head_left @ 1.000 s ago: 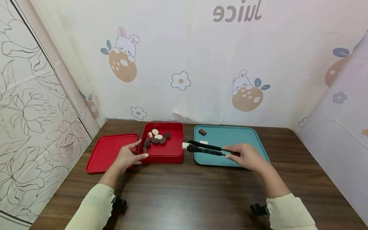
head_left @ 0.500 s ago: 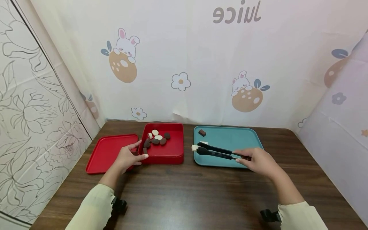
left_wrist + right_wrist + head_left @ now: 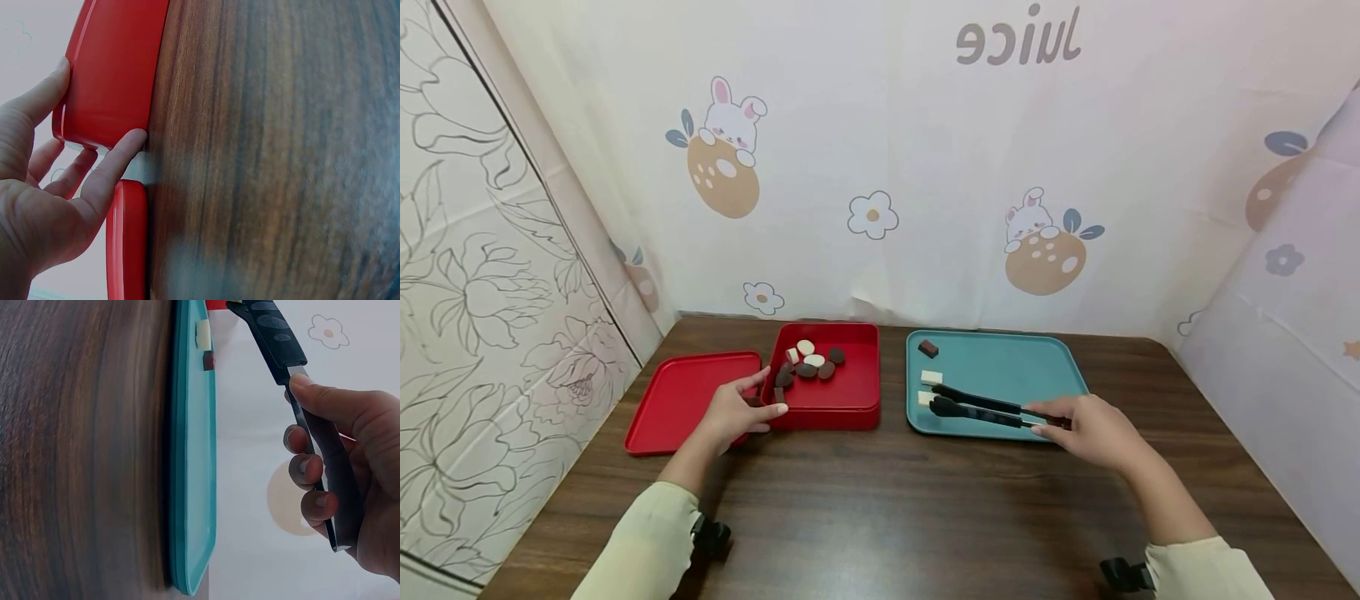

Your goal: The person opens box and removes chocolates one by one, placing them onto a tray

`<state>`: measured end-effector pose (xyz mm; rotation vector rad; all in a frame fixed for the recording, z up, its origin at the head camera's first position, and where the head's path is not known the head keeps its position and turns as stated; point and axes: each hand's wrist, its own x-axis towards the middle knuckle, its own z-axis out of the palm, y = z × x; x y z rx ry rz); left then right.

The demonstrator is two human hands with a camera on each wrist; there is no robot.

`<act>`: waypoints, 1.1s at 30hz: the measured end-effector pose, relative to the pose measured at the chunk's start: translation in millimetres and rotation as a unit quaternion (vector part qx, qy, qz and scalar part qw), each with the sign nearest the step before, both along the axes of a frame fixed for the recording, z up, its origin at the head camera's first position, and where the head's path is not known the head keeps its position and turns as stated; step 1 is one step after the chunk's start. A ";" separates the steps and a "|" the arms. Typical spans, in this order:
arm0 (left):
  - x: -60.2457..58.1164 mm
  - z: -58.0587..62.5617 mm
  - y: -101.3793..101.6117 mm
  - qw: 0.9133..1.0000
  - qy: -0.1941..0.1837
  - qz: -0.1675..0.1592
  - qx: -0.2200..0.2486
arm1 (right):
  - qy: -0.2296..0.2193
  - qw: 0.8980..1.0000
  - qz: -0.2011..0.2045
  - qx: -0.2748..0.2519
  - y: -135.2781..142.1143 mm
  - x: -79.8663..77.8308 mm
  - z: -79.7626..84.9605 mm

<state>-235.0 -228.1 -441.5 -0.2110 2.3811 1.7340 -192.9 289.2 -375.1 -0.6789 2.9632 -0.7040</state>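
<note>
1. Tongs (image 3: 981, 399): in the right hand (image 3: 1093, 429), grip clenched round them.
2. White piece (image 3: 925, 398): at the tongs' tips, at the left end of the blue tray (image 3: 1037, 358); whether pinched, I cannot tell.
3. Second white piece (image 3: 932, 377) and brown piece (image 3: 928, 349): behind it, on the tray.
4. Left hand (image 3: 733, 412): grip loose, fingers outstretched against the near left corner of the red box (image 3: 853, 387), which holds brown and white pieces (image 3: 826, 370).

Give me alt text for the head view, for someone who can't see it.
A person's right grip holds black tongs over a teal tray bearing white and brown pieces; the left grip touches a red box holding more pieces.
</note>
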 end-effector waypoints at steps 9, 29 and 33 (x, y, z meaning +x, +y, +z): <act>-0.4 -0.6 0.0 1.000 0.000 -0.001 0.001 | 0.000 1.000 -0.010 0.005 5.3 1.0 -9.5; 0.4 0.1 -0.4 1.000 0.001 -0.003 0.003 | 0.009 0.999 0.003 0.034 2.5 0.2 -20.0; 0.3 0.3 -0.2 1.000 0.001 -0.002 0.004 | 0.001 0.999 0.011 0.032 2.0 -0.8 -18.5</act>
